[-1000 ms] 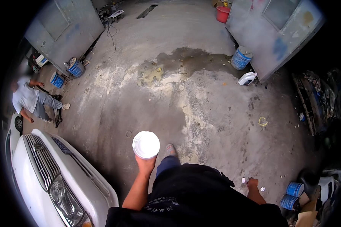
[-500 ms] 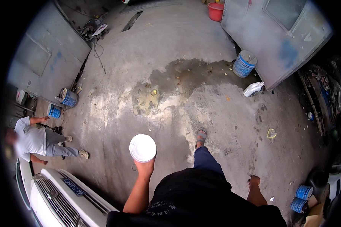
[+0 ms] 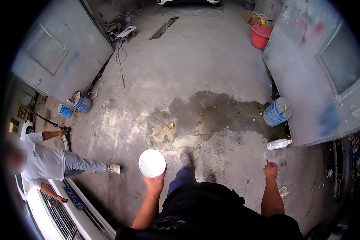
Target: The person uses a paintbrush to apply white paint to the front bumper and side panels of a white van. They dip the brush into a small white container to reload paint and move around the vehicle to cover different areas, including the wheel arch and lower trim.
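My left hand is closed around the side of a round white tub, carried in front of my body over the concrete floor. Its white face points up toward the camera. Out to the right, my right hand is closed, and a small thin thing with a pale tip sticks out beyond the fingers; its kind is too small to make out. A white plastic bottle is on the floor just past that hand. Beside it stands a blue-and-white bucket.
A wet patch darkens the floor ahead, between two big grey metal doors. At left a person walks beside a white car. More blue buckets stand by the left door. A red tub sits far right.
I have stepped forward toward the doors; the wet patch and buckets look nearer. My right hand has swung forward. The person at left has moved nearer. The tub stays in my left hand.
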{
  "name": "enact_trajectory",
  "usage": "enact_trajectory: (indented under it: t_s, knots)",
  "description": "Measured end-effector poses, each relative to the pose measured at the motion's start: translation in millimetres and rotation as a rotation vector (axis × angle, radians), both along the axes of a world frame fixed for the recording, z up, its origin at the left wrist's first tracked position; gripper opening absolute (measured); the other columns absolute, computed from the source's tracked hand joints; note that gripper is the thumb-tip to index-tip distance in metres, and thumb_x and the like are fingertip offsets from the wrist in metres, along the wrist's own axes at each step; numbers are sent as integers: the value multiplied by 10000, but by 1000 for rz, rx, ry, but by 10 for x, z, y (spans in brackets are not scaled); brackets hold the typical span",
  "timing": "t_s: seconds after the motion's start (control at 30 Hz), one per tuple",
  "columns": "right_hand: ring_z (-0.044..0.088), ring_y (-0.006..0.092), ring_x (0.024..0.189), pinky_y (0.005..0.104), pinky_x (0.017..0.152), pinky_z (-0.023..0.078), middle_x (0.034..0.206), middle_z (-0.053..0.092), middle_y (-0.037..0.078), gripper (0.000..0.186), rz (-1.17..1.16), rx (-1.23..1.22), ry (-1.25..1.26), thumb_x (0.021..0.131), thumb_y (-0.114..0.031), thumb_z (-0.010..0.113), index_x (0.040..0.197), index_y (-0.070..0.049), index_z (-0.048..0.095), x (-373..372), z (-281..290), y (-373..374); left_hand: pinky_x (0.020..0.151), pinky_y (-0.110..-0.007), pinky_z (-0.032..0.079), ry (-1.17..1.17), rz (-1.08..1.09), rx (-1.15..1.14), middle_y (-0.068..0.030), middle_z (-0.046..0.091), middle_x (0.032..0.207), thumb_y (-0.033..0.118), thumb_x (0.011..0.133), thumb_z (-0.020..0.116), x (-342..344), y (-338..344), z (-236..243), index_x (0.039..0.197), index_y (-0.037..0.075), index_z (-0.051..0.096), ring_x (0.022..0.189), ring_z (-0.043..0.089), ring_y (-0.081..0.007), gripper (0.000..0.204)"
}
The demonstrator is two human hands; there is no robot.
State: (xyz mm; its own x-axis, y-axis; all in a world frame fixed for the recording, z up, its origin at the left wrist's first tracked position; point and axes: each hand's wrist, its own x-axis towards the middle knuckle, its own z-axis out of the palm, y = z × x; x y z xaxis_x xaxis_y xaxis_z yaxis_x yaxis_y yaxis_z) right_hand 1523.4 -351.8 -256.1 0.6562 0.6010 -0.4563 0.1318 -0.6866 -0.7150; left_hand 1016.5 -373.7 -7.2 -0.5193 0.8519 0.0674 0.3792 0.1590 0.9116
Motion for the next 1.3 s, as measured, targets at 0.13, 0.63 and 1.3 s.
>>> enact_trajectory:
  t_s: [0.13, 0.63, 1.3]
  knots:
    - [448, 117, 448, 251, 399, 369, 586, 473, 12, 99, -82, 130, 186, 857, -153, 515, 870, -57, 538, 24, -425, 970, 880, -313, 432, -31, -22, -2, -81, 599, 1081, 61, 717, 745, -244, 978, -315, 1141, -9, 536, 972, 570, -185, 477]
    - [352, 153, 341, 292, 314, 218, 509, 387, 16, 68, -232, -378, 175, 856, -213, 561, 859, -166, 512, -762, -826, 3605, 889, -339, 451, 63, -183, 27, -127, 617, 1085, 60, 669, 742, -1562, 5170, -361, 1131, 4, 550, 1019, 595, -230, 503]
    - [418, 85, 448, 210, 353, 267, 617, 467, 6, 139, 193, 13, 328, 861, -162, 514, 967, -72, 520, -2388, -885, 11080, 858, -321, 459, 42, 121, 86, -94, 620, 1045, 36, 722, 732, -2360, 10045, -664, 1113, -3, 552, 969, 594, -189, 431]
